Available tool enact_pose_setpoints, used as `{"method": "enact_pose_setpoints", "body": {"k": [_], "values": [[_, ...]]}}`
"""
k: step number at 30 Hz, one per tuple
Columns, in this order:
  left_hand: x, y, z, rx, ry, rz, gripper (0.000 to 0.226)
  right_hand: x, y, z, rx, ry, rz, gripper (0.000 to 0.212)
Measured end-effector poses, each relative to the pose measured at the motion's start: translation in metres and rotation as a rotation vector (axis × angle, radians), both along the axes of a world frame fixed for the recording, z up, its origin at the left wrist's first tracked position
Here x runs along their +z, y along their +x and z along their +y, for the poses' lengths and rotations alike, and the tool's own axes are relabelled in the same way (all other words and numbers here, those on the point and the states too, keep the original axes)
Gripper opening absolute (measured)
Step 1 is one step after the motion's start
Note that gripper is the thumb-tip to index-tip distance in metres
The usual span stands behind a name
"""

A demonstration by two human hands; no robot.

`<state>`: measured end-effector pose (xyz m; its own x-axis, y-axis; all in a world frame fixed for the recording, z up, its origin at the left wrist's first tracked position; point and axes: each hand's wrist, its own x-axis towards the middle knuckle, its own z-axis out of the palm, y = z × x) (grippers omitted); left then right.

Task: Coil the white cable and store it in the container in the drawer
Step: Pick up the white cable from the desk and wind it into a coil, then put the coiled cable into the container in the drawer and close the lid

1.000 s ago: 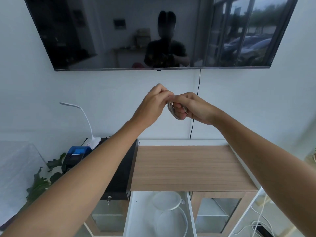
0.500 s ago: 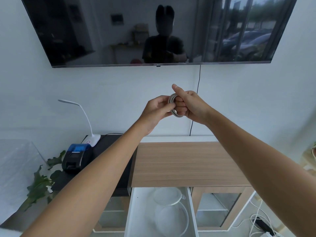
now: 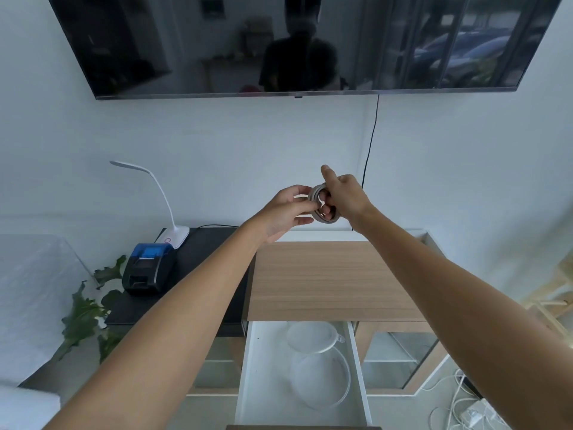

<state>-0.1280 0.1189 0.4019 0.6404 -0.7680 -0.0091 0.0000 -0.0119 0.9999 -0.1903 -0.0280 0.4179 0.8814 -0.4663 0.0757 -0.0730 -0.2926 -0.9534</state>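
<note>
Our right hand point(image 3: 344, 197) fingers point(image 3: 325, 209) curl through the coiled white cable point(image 3: 322, 217), thumb raised, while our left hand point(image 3: 286, 212) fingers pinch the coil's near edge. Below the fingers stands the wood-topped table point(image 3: 328, 280), its white drawer point(image 3: 251, 367) pulled open, a clear round container point(image 3: 321, 380) and lid point(image 3: 311, 338) inside. Above the fingers, a dark television point(image 3: 217, 41) hangs on the white wall; left, a desk lamp point(image 3: 161, 200) and blue printer point(image 3: 148, 268).

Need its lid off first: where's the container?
Head view, bottom centre: the round clear container sits in the open white drawer, its lid lying just behind.
</note>
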Motion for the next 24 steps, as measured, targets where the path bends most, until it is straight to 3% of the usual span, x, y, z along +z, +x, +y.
{"method": "enact_pose_setpoints", "body": {"k": [5,9,14,17,21,24], "values": [[-0.020,0.006,0.015,-0.095,-0.068,0.259,0.027,-0.029,0.002,0.006,-0.023,-0.141,-0.033,0.063],[-0.045,0.001,0.024,-0.153,-0.131,0.443,0.013,-0.059,0.002,0.012,0.016,0.010,-0.035,0.043],[-0.082,-0.006,0.025,-0.136,-0.161,0.609,0.019,-0.101,0.001,0.012,0.004,0.041,0.052,0.041],[-0.103,-0.007,0.023,-0.149,-0.100,0.560,0.021,-0.125,-0.003,0.004,0.018,0.016,0.130,0.040],[-0.137,-0.016,0.013,-0.016,0.108,0.243,0.035,-0.154,-0.010,0.000,0.010,0.032,0.184,0.036],[-0.162,-0.022,0.009,0.074,0.136,0.213,0.036,-0.172,-0.020,-0.002,0.048,0.075,0.204,0.026]]}}
